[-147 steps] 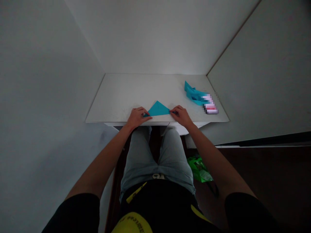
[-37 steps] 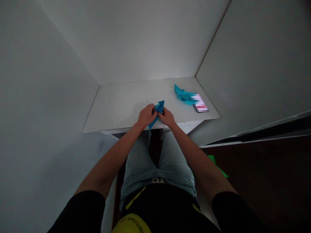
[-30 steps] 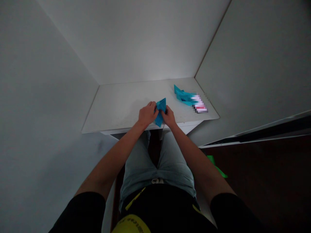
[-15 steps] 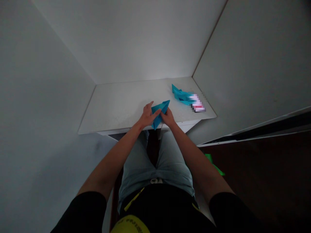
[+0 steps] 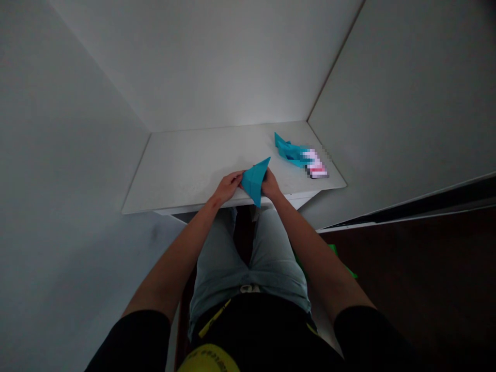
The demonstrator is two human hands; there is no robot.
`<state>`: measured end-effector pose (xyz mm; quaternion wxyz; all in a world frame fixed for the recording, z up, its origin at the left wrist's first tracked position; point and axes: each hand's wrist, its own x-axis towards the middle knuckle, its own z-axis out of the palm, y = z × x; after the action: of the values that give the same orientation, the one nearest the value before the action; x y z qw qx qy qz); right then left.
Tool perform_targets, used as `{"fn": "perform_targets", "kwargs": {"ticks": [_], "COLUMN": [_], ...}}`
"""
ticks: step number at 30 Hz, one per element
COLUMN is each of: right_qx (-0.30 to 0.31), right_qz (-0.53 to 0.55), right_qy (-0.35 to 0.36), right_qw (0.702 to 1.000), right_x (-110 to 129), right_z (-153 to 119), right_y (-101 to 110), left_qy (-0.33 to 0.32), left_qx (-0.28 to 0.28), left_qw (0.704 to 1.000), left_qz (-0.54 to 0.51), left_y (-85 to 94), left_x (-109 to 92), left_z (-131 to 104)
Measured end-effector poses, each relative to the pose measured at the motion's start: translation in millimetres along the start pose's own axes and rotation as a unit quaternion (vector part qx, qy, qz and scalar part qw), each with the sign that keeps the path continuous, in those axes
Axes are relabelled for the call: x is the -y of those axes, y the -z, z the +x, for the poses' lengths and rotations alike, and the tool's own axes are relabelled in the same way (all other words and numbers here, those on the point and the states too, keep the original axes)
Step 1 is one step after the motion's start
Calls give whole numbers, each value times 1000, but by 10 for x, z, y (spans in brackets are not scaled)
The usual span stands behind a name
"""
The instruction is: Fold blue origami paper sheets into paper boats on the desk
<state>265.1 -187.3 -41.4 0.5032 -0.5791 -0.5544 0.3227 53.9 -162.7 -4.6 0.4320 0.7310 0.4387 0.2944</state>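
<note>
A piece of folded blue paper [image 5: 253, 181] is held between my two hands, over the front edge of the white tabletop [image 5: 186, 165]. My left hand [image 5: 230, 185] pinches its left corner with thumb and fingers. On the other side, my right hand [image 5: 270, 183] grips the paper from behind, and the sheet hides part of its fingers. One pointed tip of the paper rises to the upper right, another points down toward my knees. Farther back on the right lies a second folded blue paper piece [image 5: 290, 152], shaped like a boat.
A phone-like object with a blurred screen [image 5: 316, 168] lies against the second blue piece. Walls close in the tabletop at the left, back and right. On the dark floor at the right is something bright green [image 5: 333, 249], partly behind my right arm.
The held paper has turned, so a broad flat side now faces me. My left hand has shifted from lying over the paper with its thumb to pinching its left corner.
</note>
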Motion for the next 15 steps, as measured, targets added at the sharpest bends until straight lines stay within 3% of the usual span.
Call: {"fn": "perform_targets", "kwargs": {"ticks": [5, 11, 15], "right_qx": [-12, -3, 19], "right_qz": [3, -6, 16], "right_qy": [-3, 5, -2], "right_qw": [1000, 1000, 1000], "right_x": [30, 18, -27], "right_z": [2, -5, 2], "right_y": [12, 57, 64], "left_qy": [3, -74, -107], "left_qx": [-38, -3, -15], "left_qw": [999, 996, 990], "left_qz": [-15, 49, 93], "left_y": [-1, -48, -34], "left_x": [48, 127, 141], "left_z": [-48, -98, -105]}}
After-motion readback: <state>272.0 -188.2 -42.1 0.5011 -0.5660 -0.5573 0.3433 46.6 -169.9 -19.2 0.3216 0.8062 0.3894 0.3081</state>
